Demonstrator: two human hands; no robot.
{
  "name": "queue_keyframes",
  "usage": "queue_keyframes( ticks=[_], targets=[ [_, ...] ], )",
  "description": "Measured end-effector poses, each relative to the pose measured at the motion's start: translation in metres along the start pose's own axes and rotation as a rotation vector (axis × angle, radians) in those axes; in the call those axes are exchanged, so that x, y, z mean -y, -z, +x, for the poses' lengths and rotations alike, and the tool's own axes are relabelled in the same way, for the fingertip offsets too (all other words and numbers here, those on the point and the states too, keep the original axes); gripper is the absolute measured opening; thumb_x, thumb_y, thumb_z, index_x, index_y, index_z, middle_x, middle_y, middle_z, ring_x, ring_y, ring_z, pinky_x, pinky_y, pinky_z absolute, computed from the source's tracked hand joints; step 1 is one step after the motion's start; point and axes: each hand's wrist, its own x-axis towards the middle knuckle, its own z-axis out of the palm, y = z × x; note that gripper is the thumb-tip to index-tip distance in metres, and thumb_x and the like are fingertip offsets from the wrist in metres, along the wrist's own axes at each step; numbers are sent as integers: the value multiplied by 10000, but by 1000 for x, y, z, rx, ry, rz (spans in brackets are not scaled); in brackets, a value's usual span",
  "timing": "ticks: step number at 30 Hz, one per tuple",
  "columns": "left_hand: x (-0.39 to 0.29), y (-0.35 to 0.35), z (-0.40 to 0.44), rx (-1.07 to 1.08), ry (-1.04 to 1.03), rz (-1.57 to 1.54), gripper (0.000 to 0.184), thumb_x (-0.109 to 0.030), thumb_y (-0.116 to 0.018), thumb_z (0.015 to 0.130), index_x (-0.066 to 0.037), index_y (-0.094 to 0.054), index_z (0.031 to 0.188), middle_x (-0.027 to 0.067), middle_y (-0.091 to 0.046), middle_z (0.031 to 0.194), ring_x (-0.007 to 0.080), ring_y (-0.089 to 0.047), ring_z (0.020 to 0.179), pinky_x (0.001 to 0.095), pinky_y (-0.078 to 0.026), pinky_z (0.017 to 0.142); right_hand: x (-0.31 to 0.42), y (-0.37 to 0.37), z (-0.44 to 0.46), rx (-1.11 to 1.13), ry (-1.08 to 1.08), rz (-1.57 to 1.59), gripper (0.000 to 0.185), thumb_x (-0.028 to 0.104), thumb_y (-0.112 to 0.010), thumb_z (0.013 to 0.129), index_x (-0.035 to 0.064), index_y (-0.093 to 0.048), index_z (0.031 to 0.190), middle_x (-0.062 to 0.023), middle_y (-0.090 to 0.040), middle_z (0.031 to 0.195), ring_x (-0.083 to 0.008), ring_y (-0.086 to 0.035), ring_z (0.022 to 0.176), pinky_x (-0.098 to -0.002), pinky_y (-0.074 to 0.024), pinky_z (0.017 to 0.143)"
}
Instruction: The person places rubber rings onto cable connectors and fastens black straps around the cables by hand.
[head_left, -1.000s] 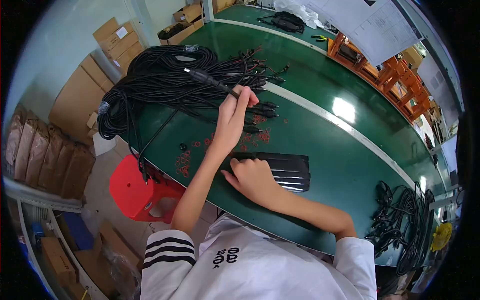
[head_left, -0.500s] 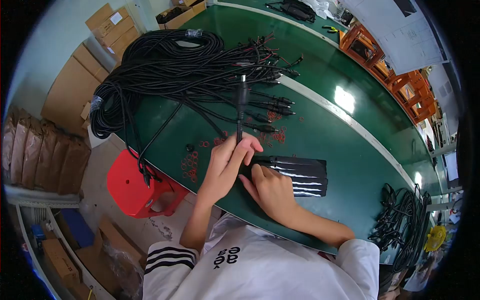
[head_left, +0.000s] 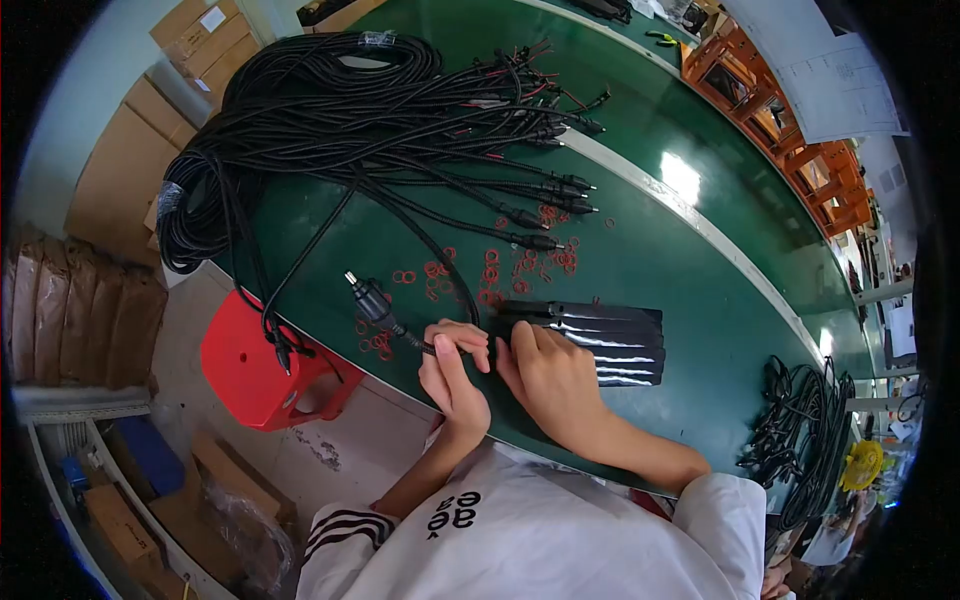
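Note:
My left hand [head_left: 455, 375] is closed around a black cable [head_left: 414, 341] just behind its connector [head_left: 372, 303], whose metal tip points up and to the left. The cable loops back beyond the hand towards the bundle. Close beside it, my right hand [head_left: 550, 375] has its fingers curled together near the left end of several flat black strips [head_left: 625, 343], which lie side by side on the table. Whatever sits between its fingertips is hidden. Small red rings [head_left: 490, 257] are scattered beyond both hands.
A big bundle of black cables [head_left: 300, 125] with connectors covers the far left of the green table [head_left: 690, 290]. More coiled cables [head_left: 808, 430] lie at the right edge. A red stool [head_left: 235, 350] stands below the left edge, with cable ends hanging over it.
My left hand has turned and come down towards me, so the connector that stood upright now tilts left and lower. My right hand has stayed almost in place.

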Motion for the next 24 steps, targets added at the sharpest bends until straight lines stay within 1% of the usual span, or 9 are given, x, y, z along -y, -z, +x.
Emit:
queue_keyframes(
  ticks=[6,8,9,10,12,15,16,20,24],
  targets=[
    [-17,0,-3,96,-78,301,339,-142,-415,1002,-15,-582,737,85,-524,769,215,-503,746,349,-423,743,0,1,-1,8,-9,4,212,134,-634,881,46,-471,777,-105,-555,681,-273,-610,608,-387,-479,508],
    [-23,4,-13,61,-66,653,306,-137,-447,987,-28,-629,766,87,-537,838,242,-503,813,373,-421,756,-1,2,-2,15,-13,9,205,128,-633,879,45,-473,782,-109,-553,682,-278,-608,609,-389,-479,513],
    [-25,6,-17,110,-29,726,358,-173,-398,1024,-12,-673,861,63,-520,889,213,-503,841,326,-403,804,-1,3,-2,6,-2,38,194,121,-634,876,42,-478,791,-111,-553,684,-283,-606,608,-394,-482,518],
    [-27,6,-19,112,-26,728,358,-173,-398,1024,-12,-673,861,63,-520,889,213,-503,841,326,-403,804,-1,4,-1,-6,10,66,183,113,-634,873,39,-483,800,-114,-552,686,-288,-605,608,-398,-484,523],
    [-31,5,-22,109,251,489,221,-101,-504,977,-33,-712,941,76,-546,877,199,-514,837,324,-422,747,-7,2,-3,-53,11,118,153,76,-625,882,25,-504,803,-120,-542,679,-292,-578,582,-397,-454,510],
    [-28,4,-23,192,246,479,196,-64,-527,967,-22,-714,1007,76,-553,886,181,-518,842,303,-424,742,-25,5,-10,-32,-5,427,120,41,-616,890,15,-523,819,-137,-526,690,-322,-570,601,-408,-434,502],
    [-25,3,-22,209,128,486,147,-49,-587,939,-31,-712,1015,70,-550,888,175,-531,822,297,-435,722,-27,6,-11,-32,-7,422,120,41,-616,890,15,-523,819,-137,-526,690,-322,-570,601,-408,-434,502],
    [-26,-2,-15,255,159,548,189,-10,-694,858,-59,-721,1039,56,-530,910,147,-548,749,265,-447,678,-25,8,-11,-55,-39,521,111,6,-595,896,-5,-521,814,-152,-515,695,-333,-561,599,-412,-426,525],
    [-30,13,-10,350,187,516,236,19,-699,837,-34,-722,1066,59,-532,915,153,-543,784,258,-428,682,-23,11,-9,-32,-72,539,120,7,-592,902,-5,-515,811,-155,-512,695,-337,-556,595,-410,-425,526]
  ],
)
